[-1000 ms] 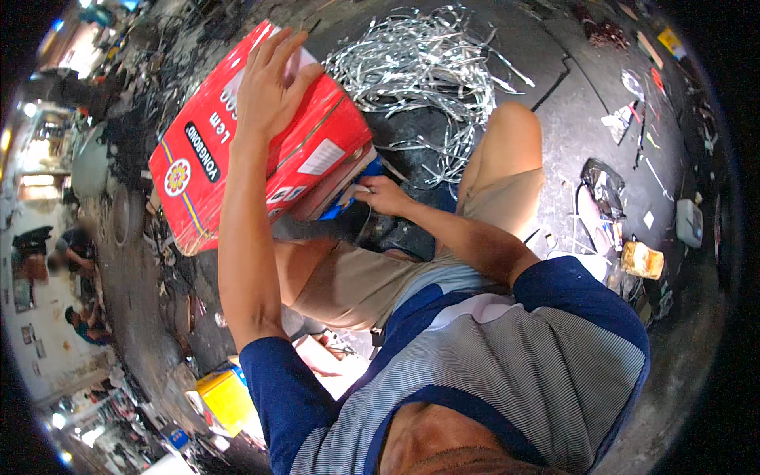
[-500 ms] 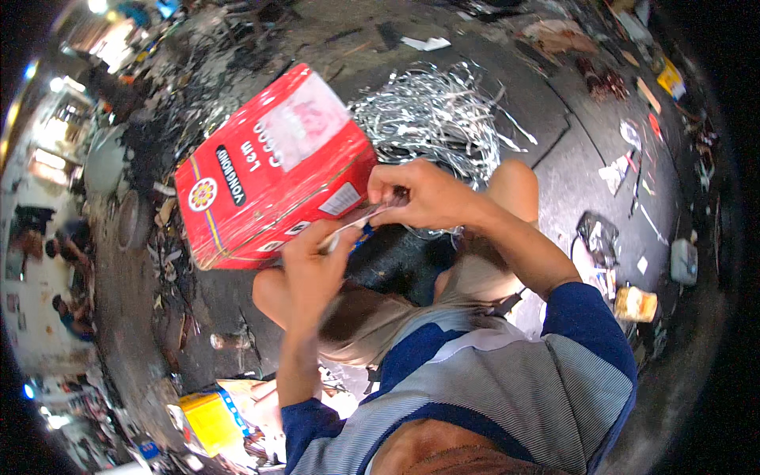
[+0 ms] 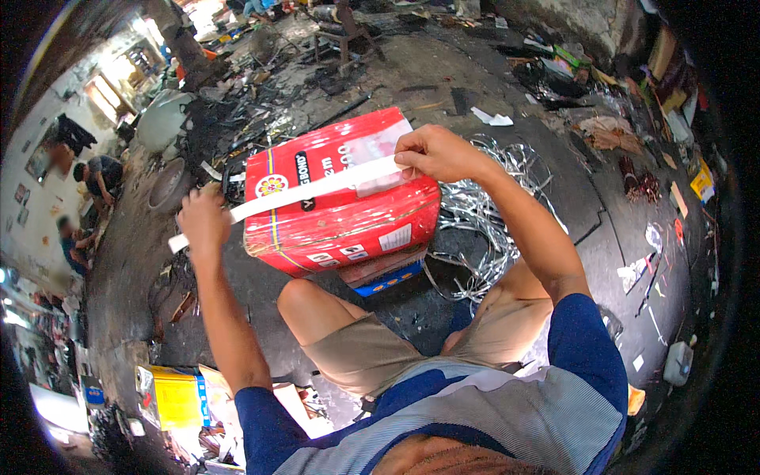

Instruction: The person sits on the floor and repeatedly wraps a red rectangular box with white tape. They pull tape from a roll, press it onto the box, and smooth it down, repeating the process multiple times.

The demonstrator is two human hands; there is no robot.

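Observation:
A white strip is stretched taut between my two hands, slanting across the red box. My left hand is closed around it left of the box, with a short end poking out past the fingers. At the box's far right corner, my right hand pinches the other end. The red cardboard box has a flower emblem and a pale patch on top. Beneath its near side shows a blue-edged box. Right of the red box lies a tangled heap of shiny silver strips.
A yellow carton with scraps stands at the lower left. Two people crouch at the far left near a round basin. A white plastic container is at the right. Litter and dark scraps cover the far floor.
My hands were close together at the box's near side; they have spread apart, drawing the white strip out between them. The red box now sits turned and farther right in view.

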